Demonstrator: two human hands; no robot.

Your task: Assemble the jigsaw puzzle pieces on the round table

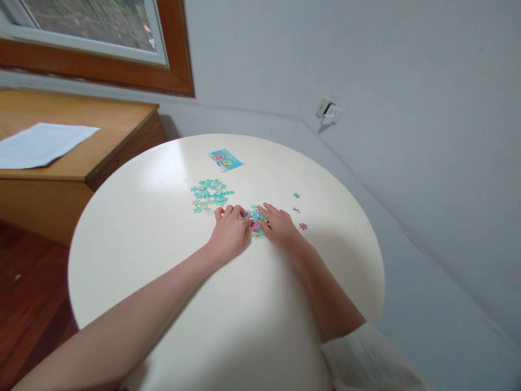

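A partly joined jigsaw puzzle (257, 232), coloured teal, pink and yellow, lies on the round white table (134, 239) between my two hands. My left hand (232, 231) is at its left edge with fingers bent; the thumb and a fingertip close at a pink puzzle piece (255, 225). Whether that piece is joined to the rest is hard to see. From the right, my right hand (280, 225) rests over the puzzle, its fingers stretched out and its thumb on the surface. Both hands cover parts of the puzzle.
Loose teal jigsaw pieces (209, 193) lie in a cluster beyond my left hand. A small picture card (226, 160) is farther back. Right of my right hand are a green piece (296, 195) and a pink piece (303, 226). A wooden desk (118, 122) stands at left.
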